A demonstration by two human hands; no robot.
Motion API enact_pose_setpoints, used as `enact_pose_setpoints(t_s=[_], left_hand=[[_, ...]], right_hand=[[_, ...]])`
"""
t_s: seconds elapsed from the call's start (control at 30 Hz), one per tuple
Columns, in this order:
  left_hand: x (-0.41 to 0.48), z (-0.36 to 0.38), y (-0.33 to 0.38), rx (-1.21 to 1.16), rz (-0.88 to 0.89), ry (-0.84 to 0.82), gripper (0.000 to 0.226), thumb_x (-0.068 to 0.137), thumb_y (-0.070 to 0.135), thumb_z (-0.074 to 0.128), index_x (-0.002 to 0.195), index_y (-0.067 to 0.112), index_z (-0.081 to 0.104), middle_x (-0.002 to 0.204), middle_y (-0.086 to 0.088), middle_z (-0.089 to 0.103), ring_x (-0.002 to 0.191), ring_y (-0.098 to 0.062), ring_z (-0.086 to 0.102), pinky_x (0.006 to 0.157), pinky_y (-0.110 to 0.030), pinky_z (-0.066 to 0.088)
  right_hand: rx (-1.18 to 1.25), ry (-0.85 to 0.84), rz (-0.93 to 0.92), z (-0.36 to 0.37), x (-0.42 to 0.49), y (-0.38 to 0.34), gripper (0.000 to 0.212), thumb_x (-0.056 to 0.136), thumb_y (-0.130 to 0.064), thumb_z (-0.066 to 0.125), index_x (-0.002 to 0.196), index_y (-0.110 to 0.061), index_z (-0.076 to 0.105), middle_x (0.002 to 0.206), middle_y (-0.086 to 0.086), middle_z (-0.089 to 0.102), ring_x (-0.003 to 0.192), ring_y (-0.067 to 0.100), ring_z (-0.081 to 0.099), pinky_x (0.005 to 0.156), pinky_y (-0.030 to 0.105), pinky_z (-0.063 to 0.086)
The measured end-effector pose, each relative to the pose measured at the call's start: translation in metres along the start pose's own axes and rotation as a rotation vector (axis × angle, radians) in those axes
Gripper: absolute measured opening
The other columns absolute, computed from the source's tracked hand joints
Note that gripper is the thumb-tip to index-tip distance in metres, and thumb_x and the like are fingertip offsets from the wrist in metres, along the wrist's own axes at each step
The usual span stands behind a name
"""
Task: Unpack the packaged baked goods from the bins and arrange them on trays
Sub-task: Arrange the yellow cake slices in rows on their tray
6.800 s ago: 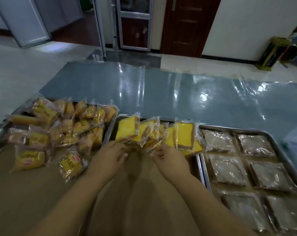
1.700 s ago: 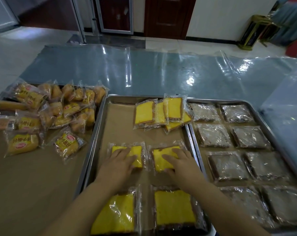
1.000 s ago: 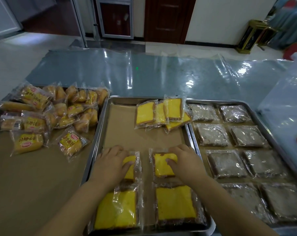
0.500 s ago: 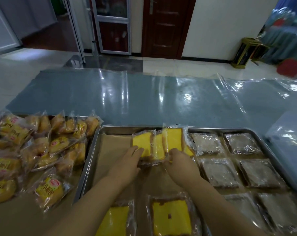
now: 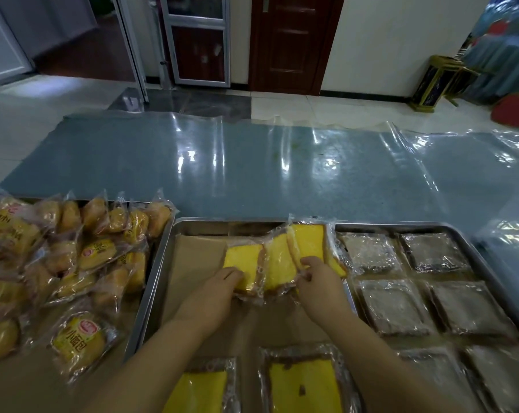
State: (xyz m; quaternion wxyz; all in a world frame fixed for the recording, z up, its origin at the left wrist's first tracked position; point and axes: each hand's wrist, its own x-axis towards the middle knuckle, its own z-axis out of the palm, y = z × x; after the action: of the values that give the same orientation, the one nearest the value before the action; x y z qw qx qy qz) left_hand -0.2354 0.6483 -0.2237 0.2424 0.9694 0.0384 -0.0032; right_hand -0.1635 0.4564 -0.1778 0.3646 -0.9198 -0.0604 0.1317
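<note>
A paper-lined steel tray (image 5: 163, 263) lies in front of me. At its far end is a small heap of clear-wrapped yellow cake slices (image 5: 277, 260). My left hand (image 5: 219, 290) grips the near edge of the leftmost slice (image 5: 242, 265). My right hand (image 5: 319, 281) pinches the wrapper of the top right slice (image 5: 307, 242). Two more wrapped yellow slices (image 5: 304, 386) lie flat at the tray's near end.
A tray on the left holds several packaged yellow buns (image 5: 79, 338) in a loose heap. The right steel tray (image 5: 472, 248) is filled with rows of wrapped brown cakes (image 5: 395, 305). Beyond the trays stretches a blue table top (image 5: 252, 168) under clear plastic film.
Both hands left the two slices laid mid-tray and reached forward to the heap at the far end. They now hold slices there. The camera tilted up.
</note>
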Motion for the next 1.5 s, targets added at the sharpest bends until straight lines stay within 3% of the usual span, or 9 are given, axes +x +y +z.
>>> enact_pose_setpoints(t_s=[0.1,0.27,0.53,0.73,0.87,0.97,1.1,1.3,1.5], left_hand=[[-0.022,-0.008,-0.016,-0.015,0.016,-0.03,0.057,0.088,0.005,0.05,0.136,0.035,0.042,0.148,0.01,0.033,0.131,-0.01,0.035,0.103,-0.019,0.024],[-0.045,-0.024,-0.034,0.11,0.028,-0.26,0.05,0.088,0.013,0.054,0.13,0.039,0.045,0.153,0.012,0.02,0.142,-0.018,0.012,0.115,-0.03,0.016],[-0.055,-0.02,-0.027,0.186,0.101,-0.144,0.04,0.09,0.034,0.056,0.127,0.021,0.054,0.144,0.006,0.04,0.137,-0.013,0.025,0.11,-0.021,0.013],[-0.058,-0.021,-0.038,0.149,0.147,-0.237,0.046,0.093,0.015,0.049,0.137,0.028,0.044,0.151,0.009,0.024,0.144,-0.015,0.003,0.113,-0.022,0.005],[-0.057,-0.028,-0.04,0.13,0.161,-0.226,0.04,0.09,0.018,0.05,0.129,0.026,0.054,0.146,0.008,0.034,0.142,-0.012,0.011,0.11,-0.016,0.005],[-0.054,-0.033,-0.034,0.137,0.141,-0.112,0.029,0.09,0.029,0.049,0.116,0.024,0.063,0.131,0.009,0.05,0.127,-0.011,0.033,0.107,-0.024,0.03],[-0.039,-0.035,-0.03,0.127,0.071,0.047,0.035,0.093,0.033,0.048,0.126,0.024,0.053,0.133,0.006,0.044,0.124,-0.012,0.034,0.101,-0.027,0.036],[-0.008,-0.016,-0.027,0.188,-0.035,-0.098,0.052,0.097,0.042,0.032,0.146,0.029,0.018,0.157,0.008,0.003,0.144,-0.018,-0.007,0.114,-0.042,0.019],[-0.003,-0.009,-0.032,0.299,-0.108,-0.095,0.056,0.093,0.056,0.027,0.144,0.032,0.024,0.157,0.004,0.01,0.144,-0.022,0.002,0.113,-0.043,0.018]], right_hand=[[0.051,0.064,-0.024,-0.005,-0.002,0.001,0.038,0.095,-0.006,0.044,0.131,-0.019,0.048,0.107,0.002,0.054,0.07,0.009,0.056,0.048,0.015,0.038],[0.121,0.139,-0.048,-0.011,-0.003,-0.006,0.038,0.096,-0.004,0.042,0.126,-0.023,0.051,0.109,0.006,0.058,0.074,0.019,0.063,0.061,0.04,0.057],[0.192,0.235,-0.122,-0.004,0.011,-0.027,0.021,0.096,-0.01,0.044,0.113,-0.022,0.049,0.099,-0.005,0.057,0.08,0.012,0.057,0.056,0.021,0.039],[0.1,0.061,-0.073,0.007,0.035,-0.041,0.028,0.092,0.0,0.04,0.107,-0.019,0.054,0.085,-0.008,0.055,0.066,0.009,0.053,0.047,0.021,0.036],[-0.053,-0.101,-0.067,0.021,0.053,-0.055,0.03,0.095,-0.004,0.043,0.115,-0.018,0.061,0.093,0.005,0.062,0.064,0.014,0.054,0.044,0.02,0.035],[-0.211,-0.258,-0.159,0.035,0.064,-0.065,0.042,0.091,0.003,0.049,0.127,-0.016,0.057,0.137,0.01,0.045,0.102,0.024,0.058,0.071,0.018,0.047],[-0.188,-0.406,-0.31,0.05,0.065,-0.068,0.052,0.093,0.002,0.044,0.143,-0.013,0.036,0.156,0.009,0.011,0.142,0.022,0.02,0.097,0.012,0.026],[-0.198,-0.12,-0.444,0.043,0.051,-0.045,0.041,0.092,-0.009,0.05,0.132,-0.017,0.049,0.137,0.0,0.039,0.112,0.009,0.045,0.087,0.012,0.03],[-0.237,0.085,-0.465,0.017,0.038,-0.013,0.029,0.087,-0.011,0.059,0.115,-0.013,0.061,0.119,0.002,0.054,0.107,0.017,0.048,0.086,0.022,0.036]])
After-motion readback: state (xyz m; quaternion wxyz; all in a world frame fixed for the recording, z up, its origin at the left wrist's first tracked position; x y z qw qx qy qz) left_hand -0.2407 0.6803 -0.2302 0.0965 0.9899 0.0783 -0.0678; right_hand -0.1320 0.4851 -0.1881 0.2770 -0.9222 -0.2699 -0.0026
